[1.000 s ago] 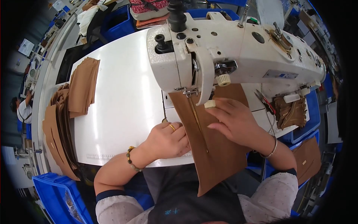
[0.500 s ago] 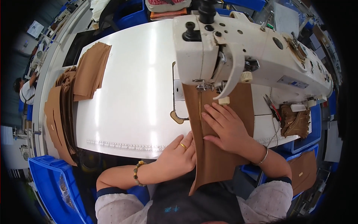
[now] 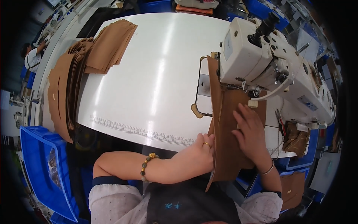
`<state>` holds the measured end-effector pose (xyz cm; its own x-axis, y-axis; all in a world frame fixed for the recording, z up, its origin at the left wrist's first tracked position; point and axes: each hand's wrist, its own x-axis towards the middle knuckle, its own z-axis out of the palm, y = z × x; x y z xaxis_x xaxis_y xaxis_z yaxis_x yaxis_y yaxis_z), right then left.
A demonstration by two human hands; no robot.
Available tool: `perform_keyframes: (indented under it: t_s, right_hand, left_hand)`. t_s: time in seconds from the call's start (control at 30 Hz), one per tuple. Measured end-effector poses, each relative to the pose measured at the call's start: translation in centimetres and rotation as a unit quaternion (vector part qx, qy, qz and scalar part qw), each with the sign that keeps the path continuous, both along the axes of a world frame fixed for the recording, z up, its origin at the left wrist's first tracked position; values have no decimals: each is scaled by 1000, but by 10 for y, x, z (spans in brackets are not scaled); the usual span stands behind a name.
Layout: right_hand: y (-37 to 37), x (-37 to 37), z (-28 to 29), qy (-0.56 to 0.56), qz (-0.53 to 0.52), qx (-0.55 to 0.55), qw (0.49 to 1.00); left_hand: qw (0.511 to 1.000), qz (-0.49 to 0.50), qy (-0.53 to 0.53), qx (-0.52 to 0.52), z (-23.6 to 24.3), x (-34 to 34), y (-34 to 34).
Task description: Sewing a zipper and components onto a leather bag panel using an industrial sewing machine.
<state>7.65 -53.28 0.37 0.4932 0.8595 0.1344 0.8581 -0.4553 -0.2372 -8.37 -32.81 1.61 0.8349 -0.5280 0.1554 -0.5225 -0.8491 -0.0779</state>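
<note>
Head view. The brown panel (image 3: 231, 140) lies toward the right of the white table (image 3: 167, 86), its far part beneath the head of the sewing machine (image 3: 244, 56) and its near end hanging past the table's near edge, in front of the dark apron (image 3: 190, 203). The left hand (image 3: 203, 155), at the near edge, is curled against the panel's left side; its fingertips are hidden, so whether they pinch the margin cannot be told. The right hand (image 3: 250, 130) rests on the panel's upper face, fingers lightly spread. Along the table's left edge stands a stack of brown pieces (image 3: 59, 97), with a flatter pile (image 3: 112, 46) at the far left corner.

Handling (judged from appearance): the panel seems light and pliable, with enough body to hold a raised left margin; it is probably not fragile, yet apt to slide on the glossy surface. The left margin near the table's near edge suits a finger grip; the broad face suits a flat palm, clear of the machine's head.
</note>
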Motion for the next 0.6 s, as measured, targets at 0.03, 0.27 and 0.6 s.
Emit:
perform_keyframes:
  t_s: [0.03, 0.27, 0.6]
  right_hand:
    - [-12, 0, 2, 9, -78, 1, 997]
    - [-104, 11, -2, 478, -282, 412, 723]
    - [-89, -49, -28, 28, -8, 63, 998]
  left_hand:
    - [1000, 0, 9, -25, -1, -1, 2]
    - [998, -38, -40, -39, -1, 8, 5]
    - [973, -94, 170, -126, 37, 52, 28]
